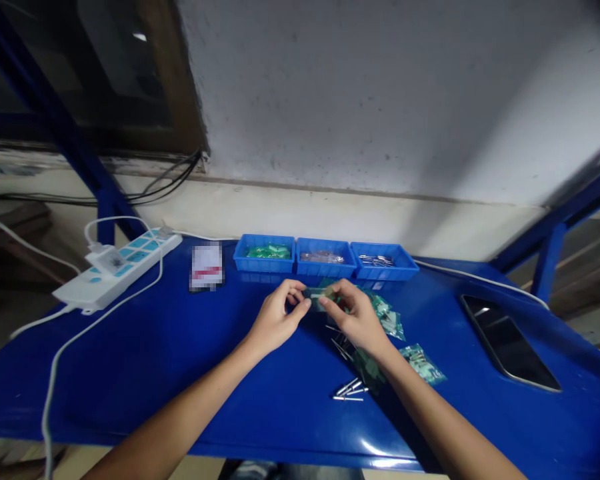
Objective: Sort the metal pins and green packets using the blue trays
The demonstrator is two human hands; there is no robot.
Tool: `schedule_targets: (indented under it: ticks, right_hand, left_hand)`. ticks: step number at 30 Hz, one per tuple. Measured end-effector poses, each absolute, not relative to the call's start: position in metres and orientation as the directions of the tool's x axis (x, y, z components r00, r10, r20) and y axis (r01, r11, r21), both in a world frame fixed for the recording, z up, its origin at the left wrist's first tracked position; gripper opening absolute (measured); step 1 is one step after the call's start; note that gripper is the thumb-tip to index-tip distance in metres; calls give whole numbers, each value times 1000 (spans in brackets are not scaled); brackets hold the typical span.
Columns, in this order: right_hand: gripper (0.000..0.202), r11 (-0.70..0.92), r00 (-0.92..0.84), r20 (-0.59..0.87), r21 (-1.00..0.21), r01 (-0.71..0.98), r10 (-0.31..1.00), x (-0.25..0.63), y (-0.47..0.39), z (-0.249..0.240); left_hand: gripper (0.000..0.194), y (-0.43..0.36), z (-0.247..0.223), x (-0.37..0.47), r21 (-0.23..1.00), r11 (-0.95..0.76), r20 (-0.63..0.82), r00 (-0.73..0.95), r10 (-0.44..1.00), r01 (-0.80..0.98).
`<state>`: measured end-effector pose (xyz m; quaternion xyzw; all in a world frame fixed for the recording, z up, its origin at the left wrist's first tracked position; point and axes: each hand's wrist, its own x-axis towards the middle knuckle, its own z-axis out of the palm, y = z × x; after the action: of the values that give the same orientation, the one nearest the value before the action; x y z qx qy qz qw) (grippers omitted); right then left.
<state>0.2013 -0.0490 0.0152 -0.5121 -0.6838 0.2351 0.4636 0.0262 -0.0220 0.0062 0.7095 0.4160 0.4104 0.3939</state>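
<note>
A small green, see-through plastic bag [316,293] is stretched between my two hands above the table. My left hand [282,312] pinches its left end between thumb and fingers. At the other end, my right hand [354,313] grips it the same way, and the fingers cover part of it. Under and beside the right hand lie green plastic packets [391,319] with pale contents. Another filled packet [422,364] rests by the right forearm. Loose silver metal pins [349,389], resembling rivets, lie below the right wrist, with several more [341,347] partly hidden by it.
Three blue bins stand along the back: one with green packets [265,269], one with small pale pieces [325,272], one with metal pins [387,272]. A white power strip [93,290] with cables is at left, near a blurred-out card [207,264]. A phone [507,343] lies right.
</note>
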Motion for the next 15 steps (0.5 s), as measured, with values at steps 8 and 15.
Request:
schedule_targets:
  ticks: [8, 15]
  right_hand:
    - [15, 364, 160, 554, -711, 602, 817, 211, -54, 19]
    - [7, 598, -195, 739, -329, 731, 645, 203, -61, 15]
  left_hand:
    - [24, -26, 8, 22, 884, -337, 258, 264, 929, 322]
    - [33, -30, 18, 26, 993, 105, -76, 402, 913, -52]
